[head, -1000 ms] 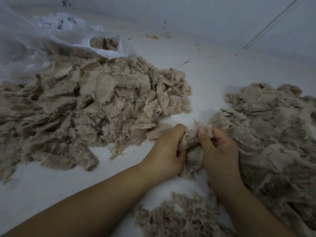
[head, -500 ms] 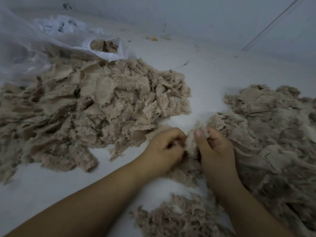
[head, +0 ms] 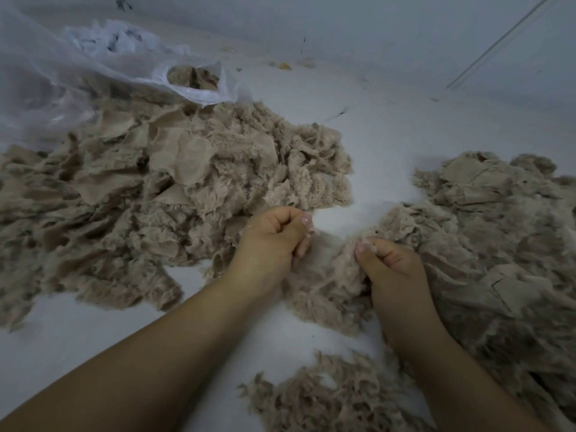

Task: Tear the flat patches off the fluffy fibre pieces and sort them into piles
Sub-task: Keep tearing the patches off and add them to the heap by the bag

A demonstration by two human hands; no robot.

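Observation:
A beige fluffy fibre piece (head: 330, 282) lies between my hands on the white surface. My right hand (head: 389, 269) pinches its upper edge between thumb and fingers. My left hand (head: 274, 241) is curled, and its thumb and fingers pinch a small torn bit near the fingertips; how big that bit is stays unclear. A big pile of fluffy pieces and flat patches (head: 149, 201) spreads to the left. Another pile (head: 498, 238) lies to the right, under my right forearm. A small fluffy heap (head: 330, 400) sits near the bottom edge.
A clear plastic bag (head: 103, 76) with more fibre in its mouth lies at the back left. White surface (head: 389, 145) shows between the piles. A wall rises at the back, with small scraps along its foot.
My hands were together on the piece and have pulled apart. The left hand has moved up and left, away from the fluffy piece that stays in the right hand.

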